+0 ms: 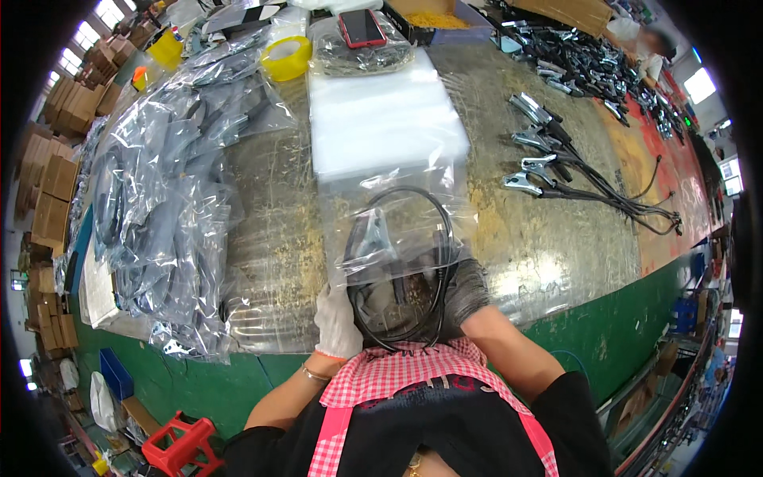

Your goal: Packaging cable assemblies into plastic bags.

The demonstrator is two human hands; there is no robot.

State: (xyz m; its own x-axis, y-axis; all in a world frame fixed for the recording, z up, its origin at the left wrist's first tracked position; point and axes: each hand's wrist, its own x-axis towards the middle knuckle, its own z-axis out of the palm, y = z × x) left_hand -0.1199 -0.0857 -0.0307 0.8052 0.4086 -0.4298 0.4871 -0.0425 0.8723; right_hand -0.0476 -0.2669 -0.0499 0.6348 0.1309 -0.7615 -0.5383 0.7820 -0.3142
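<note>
My left hand [337, 322], in a white glove, grips the lower left edge of a clear plastic bag [389, 215] at the table's near edge. My right hand [465, 290], in a grey glove, holds a coiled black cable with a metal clamp [401, 262] at the bag's open mouth; part of the coil is inside the bag. The bag lies over the front of a stack of white foam sheets [381, 111].
A heap of bagged cables [159, 199] fills the left of the metal table [548, 238]. Loose clamps with black leads [556, 171] lie at right, more at the far right. A yellow tape roll [286, 57] and a red phone [362, 26] sit at the back.
</note>
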